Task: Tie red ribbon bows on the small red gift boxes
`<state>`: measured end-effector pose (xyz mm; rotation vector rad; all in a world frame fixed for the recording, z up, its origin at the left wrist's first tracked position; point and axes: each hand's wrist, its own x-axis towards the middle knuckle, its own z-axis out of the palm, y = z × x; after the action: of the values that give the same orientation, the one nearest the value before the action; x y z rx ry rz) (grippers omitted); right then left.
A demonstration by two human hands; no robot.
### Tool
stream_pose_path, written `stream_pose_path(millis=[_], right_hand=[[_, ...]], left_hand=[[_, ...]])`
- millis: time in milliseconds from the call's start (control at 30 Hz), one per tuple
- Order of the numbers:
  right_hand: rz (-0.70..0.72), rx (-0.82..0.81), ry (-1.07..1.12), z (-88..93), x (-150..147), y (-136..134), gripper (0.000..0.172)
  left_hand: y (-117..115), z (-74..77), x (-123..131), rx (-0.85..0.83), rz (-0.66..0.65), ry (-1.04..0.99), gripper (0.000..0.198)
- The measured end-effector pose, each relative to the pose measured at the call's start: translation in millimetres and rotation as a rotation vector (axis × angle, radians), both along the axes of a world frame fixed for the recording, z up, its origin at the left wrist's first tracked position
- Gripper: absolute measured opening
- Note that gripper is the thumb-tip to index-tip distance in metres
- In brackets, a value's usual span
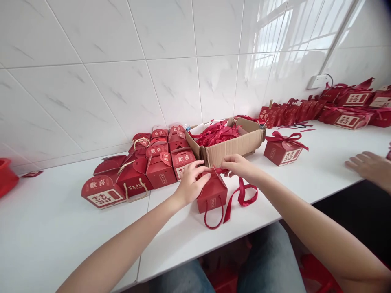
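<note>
A small red gift box (212, 197) stands upright before me on the white table, a twisted red cord handle (214, 226) hanging from its near side. My left hand (191, 183) is closed at the box's top left, thumb and fingers on its upper edge. At the top right, my right hand (240, 167) pinches a dark red ribbon (249, 199), whose loose length curls on the table beside the box. My fingers partly hide the box's top. Right of my hands sits another red box (282, 150) with a ribbon bow.
An open cardboard carton (233, 148) full of red ribbons stands behind my hands. Several red boxes (160, 173) are grouped at left. More tied boxes (348, 116) and red bags (293, 112) line the wall at right. Another person's hand (368, 165) rests at the right edge.
</note>
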<state>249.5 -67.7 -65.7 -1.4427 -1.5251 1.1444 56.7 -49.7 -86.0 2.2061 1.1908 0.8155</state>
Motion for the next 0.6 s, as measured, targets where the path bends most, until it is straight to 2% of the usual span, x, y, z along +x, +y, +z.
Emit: stream_pose_path(millis=[200,300,367,467,533,600], right_hand=[[0.032,0.025,-0.103,-6.6,-3.1,-2.9,0.021],[-0.005,0.139,-0.187,-8.3,-1.0,-3.8,0.028],[-0.018,0.244,-0.174,-4.2,0.6,-2.7,0.035],[0.163,0.309,-0.093,10.3,-1.0,0.1,0.041],[0.317,0.307,-0.064,21.9,-5.4,1.9,0.042],[0.394,0.280,-0.039,31.8,-11.0,3.4,0.044]], left_hand=[[5.7,-1.5,8.1,0.020,0.005,-0.015,0.015],[8.2,1.6,8.4,0.042,0.004,0.005,0.010],[10.5,9.1,7.9,0.049,0.009,-0.008,0.008],[13.2,28.3,6.6,0.056,-0.008,-0.087,0.012],[11.9,43.7,4.6,0.081,-0.036,-0.142,0.016],[7.2,57.9,1.0,0.106,-0.046,-0.186,0.018]])
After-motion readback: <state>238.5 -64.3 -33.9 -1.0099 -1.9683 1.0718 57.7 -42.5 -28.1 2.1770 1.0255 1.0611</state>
